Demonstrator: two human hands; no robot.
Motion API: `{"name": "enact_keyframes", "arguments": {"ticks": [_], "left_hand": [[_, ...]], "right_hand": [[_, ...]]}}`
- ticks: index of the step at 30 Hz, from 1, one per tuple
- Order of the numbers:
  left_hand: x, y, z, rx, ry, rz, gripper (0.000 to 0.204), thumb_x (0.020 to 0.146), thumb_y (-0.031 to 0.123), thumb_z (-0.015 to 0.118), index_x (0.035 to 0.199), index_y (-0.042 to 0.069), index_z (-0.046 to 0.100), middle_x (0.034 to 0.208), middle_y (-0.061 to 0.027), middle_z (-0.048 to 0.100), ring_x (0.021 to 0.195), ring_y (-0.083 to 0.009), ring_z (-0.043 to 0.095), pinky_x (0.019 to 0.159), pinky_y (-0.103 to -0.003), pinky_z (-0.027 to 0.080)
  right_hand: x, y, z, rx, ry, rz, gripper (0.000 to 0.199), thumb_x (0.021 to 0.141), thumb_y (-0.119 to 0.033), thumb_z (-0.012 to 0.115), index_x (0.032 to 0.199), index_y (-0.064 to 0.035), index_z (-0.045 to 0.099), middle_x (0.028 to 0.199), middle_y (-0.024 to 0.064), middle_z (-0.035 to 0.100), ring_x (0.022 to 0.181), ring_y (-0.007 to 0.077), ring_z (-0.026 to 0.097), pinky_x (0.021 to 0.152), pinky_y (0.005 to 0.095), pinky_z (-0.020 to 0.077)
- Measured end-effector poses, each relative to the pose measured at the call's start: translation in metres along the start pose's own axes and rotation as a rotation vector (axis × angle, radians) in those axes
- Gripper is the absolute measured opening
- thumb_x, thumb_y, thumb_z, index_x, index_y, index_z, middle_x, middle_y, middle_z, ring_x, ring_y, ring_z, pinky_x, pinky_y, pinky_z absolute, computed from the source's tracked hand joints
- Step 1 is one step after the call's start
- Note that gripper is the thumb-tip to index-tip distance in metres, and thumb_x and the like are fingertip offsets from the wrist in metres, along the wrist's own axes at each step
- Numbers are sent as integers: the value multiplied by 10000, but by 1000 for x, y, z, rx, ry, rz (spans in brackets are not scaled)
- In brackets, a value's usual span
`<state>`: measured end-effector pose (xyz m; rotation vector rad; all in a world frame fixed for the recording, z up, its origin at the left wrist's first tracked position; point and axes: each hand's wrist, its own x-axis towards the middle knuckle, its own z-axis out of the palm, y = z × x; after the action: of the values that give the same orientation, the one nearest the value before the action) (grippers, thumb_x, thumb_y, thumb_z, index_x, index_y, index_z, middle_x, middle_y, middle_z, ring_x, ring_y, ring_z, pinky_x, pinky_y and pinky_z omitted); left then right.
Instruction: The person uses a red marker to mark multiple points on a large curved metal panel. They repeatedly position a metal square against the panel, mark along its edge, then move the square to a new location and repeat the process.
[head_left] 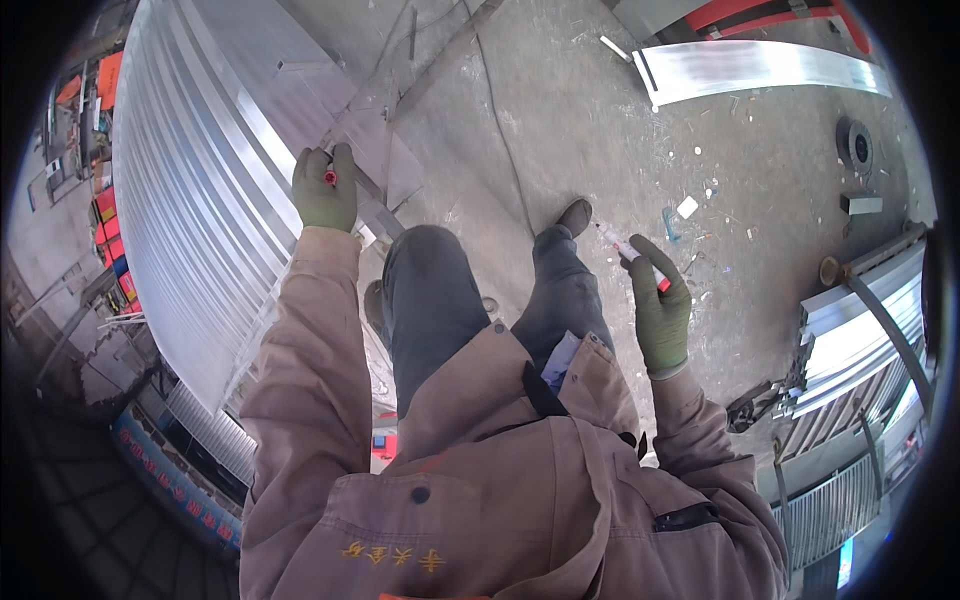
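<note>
My right hand [664,315], in a green glove, grips a white marker pen [622,243] with a red end. The pen's dark tip points up and left, away from my palm. On the left, my other gloved hand [325,200] is closed, with a small red piece [330,178] showing between thumb and fingers; it looks like a pen cap. This left hand is beside the edge of a wide stack of silvery ribbed metal profiles [200,190]. Whether it touches the stack, I cannot tell.
A dark cable [492,100] runs over the concrete floor, with scraps scattered to the right. A long metal panel [760,75] lies at far right, near a round grey coil [855,146]. More metal profiles [860,330] lie on a rack at right. My knees are between my hands.
</note>
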<state>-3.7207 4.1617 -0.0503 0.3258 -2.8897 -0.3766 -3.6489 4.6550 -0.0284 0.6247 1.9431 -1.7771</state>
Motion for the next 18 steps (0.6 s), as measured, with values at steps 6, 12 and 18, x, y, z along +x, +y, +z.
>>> {"name": "enact_keyframes", "arguments": {"ticks": [6,12,18], "left_hand": [[-4,-5,8,-184,295,-373,378,1077,346,702,929,-1,707,927,-182,744,757,-325,676,709,-452,514],[-4,9,-5,-340,502,-590,428,1095,420,624,974,16,700,750,-36,632,707,-160,589,674,-377,481],[-2,9,-13,-550,475,-704,409,1063,386,614,871,26,632,722,-10,569,687,-139,539,654,-367,447]], "right_hand": [[-16,-21,-11,21,19,12,356,1105,-192,692,1414,-19,732,1240,83,789,1073,97,682,926,270,545],[-40,-46,-28,-24,53,-20,359,1104,-190,697,1412,-10,733,1221,71,781,1061,92,678,917,262,544],[-48,-48,-32,-33,122,-112,375,1106,-212,704,1420,-8,727,1224,71,787,1007,86,672,863,258,539]]}}
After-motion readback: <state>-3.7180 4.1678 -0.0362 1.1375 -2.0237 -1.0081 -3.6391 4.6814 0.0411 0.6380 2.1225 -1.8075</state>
